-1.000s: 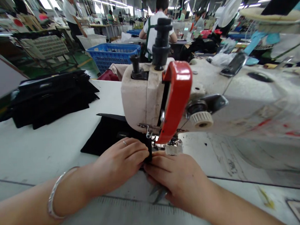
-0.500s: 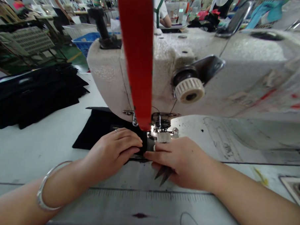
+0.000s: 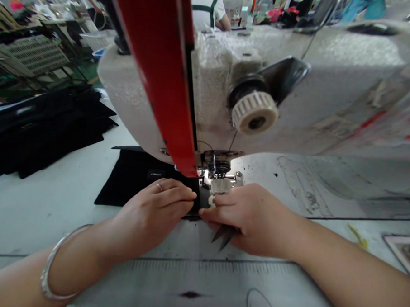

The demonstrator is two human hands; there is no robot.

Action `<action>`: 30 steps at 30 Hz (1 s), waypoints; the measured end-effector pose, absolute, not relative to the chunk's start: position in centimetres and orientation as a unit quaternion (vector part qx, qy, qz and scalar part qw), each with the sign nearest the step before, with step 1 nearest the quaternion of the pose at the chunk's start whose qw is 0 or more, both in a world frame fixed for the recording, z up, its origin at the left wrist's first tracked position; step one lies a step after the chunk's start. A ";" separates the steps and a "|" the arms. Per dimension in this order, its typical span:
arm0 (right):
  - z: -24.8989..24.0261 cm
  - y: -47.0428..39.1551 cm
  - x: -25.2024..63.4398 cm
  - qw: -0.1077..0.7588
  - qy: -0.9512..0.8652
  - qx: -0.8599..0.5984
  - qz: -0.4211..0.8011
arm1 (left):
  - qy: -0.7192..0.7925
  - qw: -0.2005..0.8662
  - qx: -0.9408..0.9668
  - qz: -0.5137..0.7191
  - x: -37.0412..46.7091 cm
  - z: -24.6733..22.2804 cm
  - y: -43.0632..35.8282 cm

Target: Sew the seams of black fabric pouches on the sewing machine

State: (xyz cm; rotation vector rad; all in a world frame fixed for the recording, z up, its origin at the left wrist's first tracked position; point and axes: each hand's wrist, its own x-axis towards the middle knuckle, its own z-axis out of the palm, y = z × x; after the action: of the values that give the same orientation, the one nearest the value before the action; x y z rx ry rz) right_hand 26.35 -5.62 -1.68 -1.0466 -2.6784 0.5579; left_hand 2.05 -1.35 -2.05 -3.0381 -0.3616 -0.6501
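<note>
A black fabric piece (image 3: pixel 124 177) with a small label (image 3: pixel 155 174) lies flat on the sewing machine bed, its right edge at the presser foot (image 3: pixel 206 183). My left hand (image 3: pixel 156 210) rests on the fabric with fingers stretched out, close together and flat, their tips just left of the foot. My right hand (image 3: pixel 252 219) is closed around thread snips (image 3: pixel 225 236), whose dark blades stick out below the fingers. Its index fingertip touches the fabric edge in front of the foot. The handles of the snips are hidden in the palm.
The white sewing machine head (image 3: pixel 216 98) fills the upper middle, with a red bar (image 3: pixel 161 83) in front and a tension knob (image 3: pixel 255 113). A stack of black fabric (image 3: pixel 44 129) lies at left. A ruler scale (image 3: pixel 223 266) runs along the front. Another person (image 3: pixel 208 10) sits beyond.
The view has shifted, so the red bar looks slanted and further left. The fabric's label shows more fully beside my left fingers. Both hands stay at nearly the same places.
</note>
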 end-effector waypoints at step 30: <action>-1.7 -5.7 26.2 0.118 -0.903 -0.356 0.208 | -0.092 -0.053 -0.971 -0.213 0.7 -2.9 -1.3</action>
State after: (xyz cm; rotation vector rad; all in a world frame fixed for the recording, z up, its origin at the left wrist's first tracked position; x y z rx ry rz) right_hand 26.19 -5.75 -1.70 -1.0401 -2.6427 0.6087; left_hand 0.68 -1.26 -2.92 -3.1595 -0.2977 -0.6941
